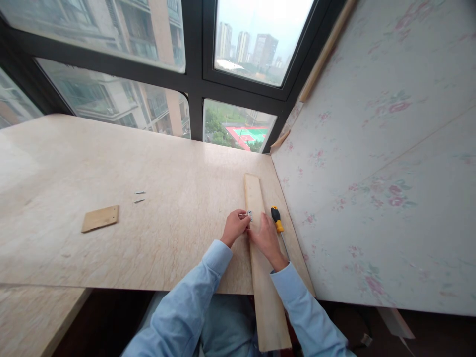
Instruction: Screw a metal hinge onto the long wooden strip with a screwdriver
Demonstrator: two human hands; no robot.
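A long pale wooden board [270, 302] lies lengthwise on the stone-patterned ledge, its near end sticking out past the front edge. My left hand [235, 226] is closed in a pinch at the board's left edge. At its fingertips is a small silver metal bracket [250, 215] with holes, set against the board; a thin shiny piece also shows there, too small to name. My right hand [266, 237] grips the board across its width, thumb toward the left hand. Just right of the board rests a yellow and black screwdriver [277, 219], shaft pointing back toward me, partly behind the right wrist.
On the left of the ledge [167, 248] lies a small wooden plate [100, 218] with holes at one end. Two screws [140, 197] lie beyond it. A flowered wall [372, 173] bounds the right side, and dark-framed windows [195, 84] stand at the back.
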